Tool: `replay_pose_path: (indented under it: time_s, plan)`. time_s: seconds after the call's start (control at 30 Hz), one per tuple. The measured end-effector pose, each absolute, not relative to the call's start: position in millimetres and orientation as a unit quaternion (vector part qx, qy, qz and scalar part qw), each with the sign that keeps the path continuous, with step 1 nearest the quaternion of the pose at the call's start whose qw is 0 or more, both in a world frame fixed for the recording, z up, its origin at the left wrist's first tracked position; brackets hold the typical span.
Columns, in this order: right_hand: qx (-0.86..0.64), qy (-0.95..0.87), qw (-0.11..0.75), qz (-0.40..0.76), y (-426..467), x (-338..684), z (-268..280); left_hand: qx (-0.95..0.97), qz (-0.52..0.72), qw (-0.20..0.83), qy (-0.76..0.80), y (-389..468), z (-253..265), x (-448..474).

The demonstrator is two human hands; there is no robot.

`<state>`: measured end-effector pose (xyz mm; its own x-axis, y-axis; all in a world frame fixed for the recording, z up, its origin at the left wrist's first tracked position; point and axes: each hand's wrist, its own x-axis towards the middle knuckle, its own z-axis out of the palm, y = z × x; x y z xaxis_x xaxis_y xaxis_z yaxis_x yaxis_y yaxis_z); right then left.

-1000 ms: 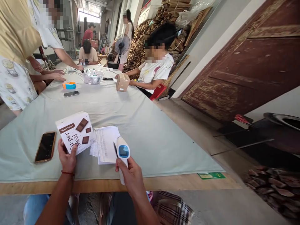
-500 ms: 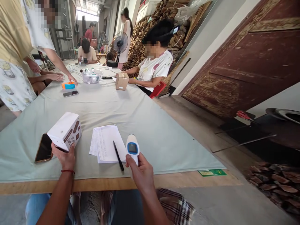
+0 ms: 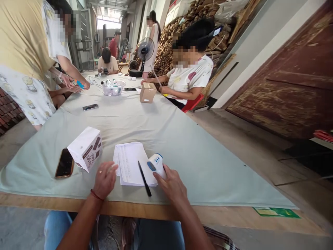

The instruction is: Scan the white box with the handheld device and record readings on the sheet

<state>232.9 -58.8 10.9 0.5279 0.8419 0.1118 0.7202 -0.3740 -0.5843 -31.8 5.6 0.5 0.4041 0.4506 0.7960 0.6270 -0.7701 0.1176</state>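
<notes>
Left grip (image 3: 104, 179) moved off white box (image 3: 85, 147), loosely half-spread; box just leftward; right grip (image 3: 172, 184) clasps thermometer (image 3: 157, 163).

The person has two bare hands, the left hand (image 3: 104, 178) and the right hand (image 3: 172, 184), and both forearms (image 3: 81, 220) are uncovered as far as they can be seen. Around the left wrist goes a thin red cord bracelet (image 3: 96, 195), narrow like a string, and on the same hand there is a small bright spot (image 3: 100, 171), too small to tell whether it is a ring. The blue trousers (image 3: 57, 227) look like denim, paler on the left side and darker on the right.
</notes>
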Motion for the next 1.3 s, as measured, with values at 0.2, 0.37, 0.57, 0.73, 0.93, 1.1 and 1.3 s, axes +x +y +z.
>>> replay_pose_path:
  time_s: [0.2,0.37,0.57,0.73,0.93,1.1,1.3]
  plan:
    - [-0.827,-0.543,0.143,0.015,-45,246,-2,-0.919,-0.313,-0.006,-0.239,7,4,-28]
    - [-0.793,-0.557,0.234,-0.078,-48,236,-9,-0.927,-0.286,-0.044,-0.24,9,-5,-29]
    - [-0.74,-0.617,0.268,0.014,-47,192,-16,-0.922,-0.298,-0.054,-0.242,9,-8,-29]
    - [-0.75,-0.629,0.203,0.028,-40,181,-15,-0.92,-0.302,-0.057,-0.241,10,-10,-29]
    - [-0.687,-0.608,0.369,0.152,-41,190,-17,-0.924,-0.285,-0.055,-0.251,10,-13,-28]
    - [-0.604,-0.516,0.54,0.277,-52,190,-15,-0.927,-0.276,-0.046,-0.25,9,-12,-28]
    - [-0.618,-0.475,0.584,0.226,-66,179,-8,-0.93,-0.279,-0.045,-0.236,9,-8,-28]
